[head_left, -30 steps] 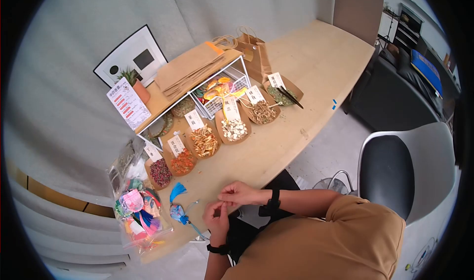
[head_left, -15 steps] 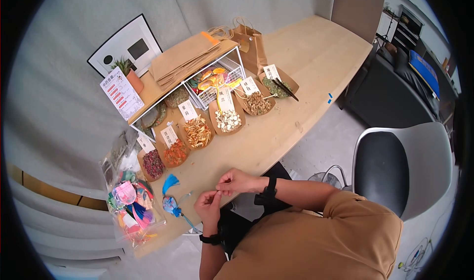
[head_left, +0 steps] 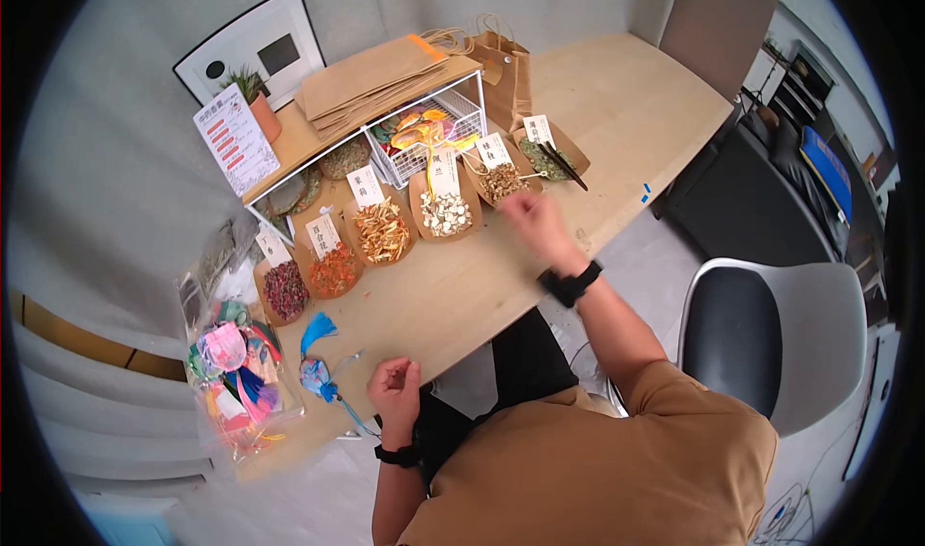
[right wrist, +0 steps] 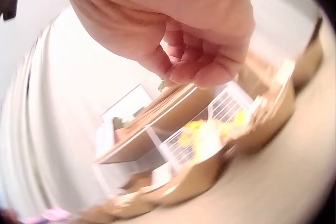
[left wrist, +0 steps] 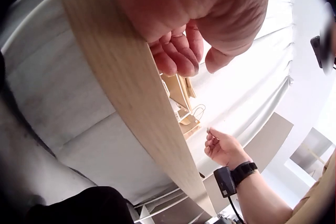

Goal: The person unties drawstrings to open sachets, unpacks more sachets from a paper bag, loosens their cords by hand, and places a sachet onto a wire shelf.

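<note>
Over the front of the table, my right hand (head_left: 541,230) is raised close to the paper tray of brown chopped herb (head_left: 501,182). Its thumb and forefinger pinch a tiny greenish piece (right wrist: 161,85), too small and blurred to name. My left hand (head_left: 395,392) hangs at the table's front edge with loosely curled fingers; in the left wrist view a gap shows between thumb and forefinger (left wrist: 188,66), with nothing in it. Left of that hand lies a blue sachet (head_left: 316,377) with a blue tassel (head_left: 316,332) and a cord.
Labelled trays hold white pieces (head_left: 445,216), yellow-brown slices (head_left: 383,233), orange petals (head_left: 333,270), dark red buds (head_left: 286,291) and green leaves (head_left: 544,160) with black tweezers (head_left: 565,166). Behind stands a shelf (head_left: 361,127) with a wire basket. A plastic bag (head_left: 236,368) of colourful sachets lies left.
My hands, together at the fingertips before, are now apart. The right one has moved forward and right over the table toward the trays; the left has stayed near the front edge.
</note>
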The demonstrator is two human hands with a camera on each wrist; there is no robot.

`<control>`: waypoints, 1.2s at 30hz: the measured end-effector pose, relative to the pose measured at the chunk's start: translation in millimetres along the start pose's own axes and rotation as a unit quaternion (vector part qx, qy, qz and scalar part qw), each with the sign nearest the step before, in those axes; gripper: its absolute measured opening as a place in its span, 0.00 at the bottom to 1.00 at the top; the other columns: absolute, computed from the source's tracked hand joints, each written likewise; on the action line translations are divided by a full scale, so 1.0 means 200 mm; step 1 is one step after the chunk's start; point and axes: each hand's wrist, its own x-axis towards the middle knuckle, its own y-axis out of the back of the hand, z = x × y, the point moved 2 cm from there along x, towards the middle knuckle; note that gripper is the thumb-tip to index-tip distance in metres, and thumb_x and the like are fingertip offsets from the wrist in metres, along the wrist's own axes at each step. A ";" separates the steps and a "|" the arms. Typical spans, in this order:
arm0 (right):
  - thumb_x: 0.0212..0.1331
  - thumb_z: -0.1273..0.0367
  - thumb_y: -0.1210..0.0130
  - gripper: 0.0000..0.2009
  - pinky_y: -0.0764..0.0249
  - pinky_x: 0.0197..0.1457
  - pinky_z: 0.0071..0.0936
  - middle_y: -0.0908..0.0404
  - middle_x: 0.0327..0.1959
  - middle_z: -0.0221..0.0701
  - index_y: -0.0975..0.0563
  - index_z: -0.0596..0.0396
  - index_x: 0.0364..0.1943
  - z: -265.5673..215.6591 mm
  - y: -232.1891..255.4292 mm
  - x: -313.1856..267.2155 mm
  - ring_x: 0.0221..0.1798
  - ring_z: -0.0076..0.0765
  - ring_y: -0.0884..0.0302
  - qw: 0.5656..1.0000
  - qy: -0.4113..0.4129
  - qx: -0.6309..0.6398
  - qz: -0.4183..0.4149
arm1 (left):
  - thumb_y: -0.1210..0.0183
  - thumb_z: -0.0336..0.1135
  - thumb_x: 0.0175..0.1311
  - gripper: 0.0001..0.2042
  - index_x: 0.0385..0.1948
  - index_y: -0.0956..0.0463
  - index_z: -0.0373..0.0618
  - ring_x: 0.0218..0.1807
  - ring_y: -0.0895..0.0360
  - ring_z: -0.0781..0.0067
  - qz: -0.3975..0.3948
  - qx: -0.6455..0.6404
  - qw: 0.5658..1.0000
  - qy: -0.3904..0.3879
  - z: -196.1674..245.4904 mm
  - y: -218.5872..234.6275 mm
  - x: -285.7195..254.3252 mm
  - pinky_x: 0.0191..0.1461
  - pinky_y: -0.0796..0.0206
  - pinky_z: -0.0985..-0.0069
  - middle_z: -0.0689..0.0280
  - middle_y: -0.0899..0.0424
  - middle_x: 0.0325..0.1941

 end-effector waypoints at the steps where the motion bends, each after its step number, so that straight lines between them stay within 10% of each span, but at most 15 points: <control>1: 0.58 0.68 0.44 0.09 0.27 0.30 0.29 0.19 0.22 0.39 0.20 0.60 0.29 0.04 0.11 0.10 0.24 0.34 0.21 0.987 0.054 -0.129 0.085 | 0.37 0.23 0.56 0.07 0.35 0.24 0.39 0.32 0.26 0.84 0.000 0.016 1.000 0.000 0.01 0.00 0.00 0.37 0.32 0.84 0.69 0.21 0.30; 3: 0.58 0.67 0.45 0.10 0.28 0.31 0.41 0.21 0.25 0.47 0.20 0.61 0.29 0.09 0.30 0.23 0.28 0.52 0.21 0.948 0.054 -0.276 0.150 | 0.37 0.23 0.55 0.06 0.32 0.24 0.40 0.30 0.25 0.82 0.004 0.047 0.998 -0.031 0.04 -0.02 -0.01 0.36 0.32 0.83 0.68 0.21 0.29; 6: 0.56 0.65 0.44 0.10 0.27 0.34 0.41 0.20 0.26 0.47 0.19 0.58 0.31 0.22 0.45 0.39 0.31 0.53 0.21 0.929 0.053 -0.341 0.132 | 0.37 0.23 0.52 0.05 0.28 0.25 0.41 0.28 0.25 0.76 0.040 0.144 0.984 -0.101 0.18 0.05 -0.03 0.33 0.33 0.80 0.65 0.22 0.26; 11: 0.55 0.67 0.40 0.17 0.25 0.39 0.31 0.17 0.34 0.39 0.22 0.58 0.49 0.27 0.41 0.35 0.32 0.35 0.19 0.938 0.108 -0.292 0.152 | 0.37 0.23 0.49 0.06 0.26 0.26 0.40 0.25 0.27 0.65 0.117 0.297 0.932 -0.171 0.31 0.28 -0.03 0.30 0.34 0.73 0.60 0.25 0.25; 16: 0.58 0.69 0.40 0.11 0.30 0.33 0.22 0.19 0.26 0.31 0.20 0.62 0.39 0.16 0.21 0.06 0.27 0.21 0.27 0.972 0.084 -0.205 0.079 | 0.34 0.27 0.47 0.10 0.29 0.26 0.38 0.27 0.28 0.59 0.249 0.419 0.865 -0.119 0.33 0.53 -0.10 0.31 0.34 0.67 0.57 0.25 0.28; 25: 0.55 0.74 0.40 0.03 0.36 0.25 0.16 0.23 0.21 0.25 0.20 0.61 0.28 -0.03 -0.20 -0.37 0.21 0.14 0.33 0.988 0.073 -0.086 -0.106 | 0.33 0.38 0.47 0.20 0.38 0.29 0.39 0.34 0.24 0.50 0.193 0.506 0.840 -0.038 0.27 0.51 0.06 0.36 0.31 0.59 0.52 0.25 0.34; 33: 0.52 0.76 0.39 0.02 0.31 0.24 0.19 0.21 0.22 0.31 0.21 0.61 0.27 -0.06 -0.33 -0.50 0.20 0.22 0.27 0.983 0.067 -0.026 -0.171 | 0.41 0.29 0.46 0.10 0.32 0.29 0.40 0.33 0.25 0.46 0.155 0.507 0.848 -0.011 0.21 0.49 0.11 0.36 0.31 0.57 0.51 0.25 0.31; 36: 0.52 0.76 0.39 0.03 0.33 0.24 0.19 0.22 0.21 0.31 0.21 0.61 0.25 -0.04 -0.35 -0.51 0.20 0.21 0.28 0.982 0.077 -0.020 -0.172 | 0.44 0.25 0.49 0.08 0.30 0.31 0.38 0.23 0.29 0.63 0.149 0.356 0.922 0.000 0.20 0.50 0.09 0.28 0.36 0.71 0.57 0.26 0.25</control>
